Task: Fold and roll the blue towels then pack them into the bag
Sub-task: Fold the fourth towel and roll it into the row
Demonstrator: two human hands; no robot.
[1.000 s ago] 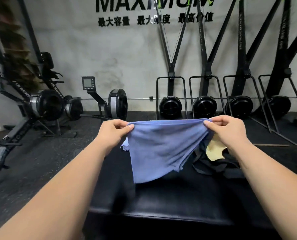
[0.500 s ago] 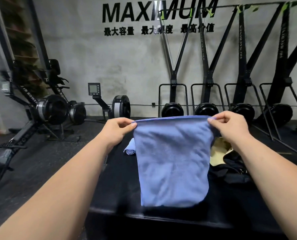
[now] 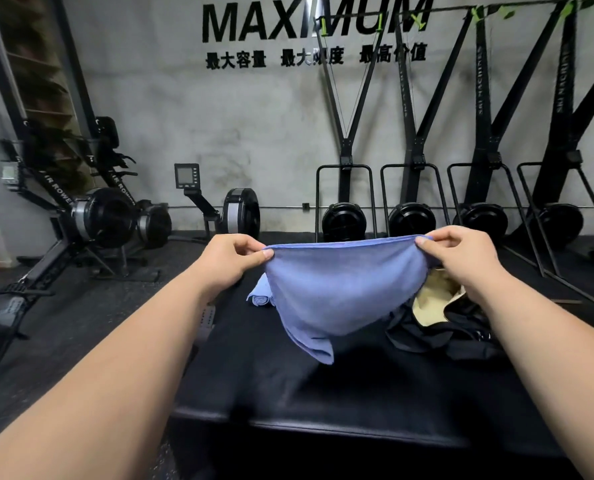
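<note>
Your left hand [image 3: 231, 256] and right hand [image 3: 461, 256] pinch the blue towel's [image 3: 340, 289] top corners mid-frame; "MAXIMUM" [image 3: 316, 19] reads on the wall at the top.

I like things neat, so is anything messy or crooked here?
A little. The blue towel, pinched at its top corners by the left hand and right hand, hangs lopsided, one bottom corner drooping lower. The black bag beside it lies slumped open on the bench.

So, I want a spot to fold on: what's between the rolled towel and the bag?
In the head view, the blue towel pinched by the left hand and right hand hangs between the rolled towel and the bag, hiding the bench there.
</note>
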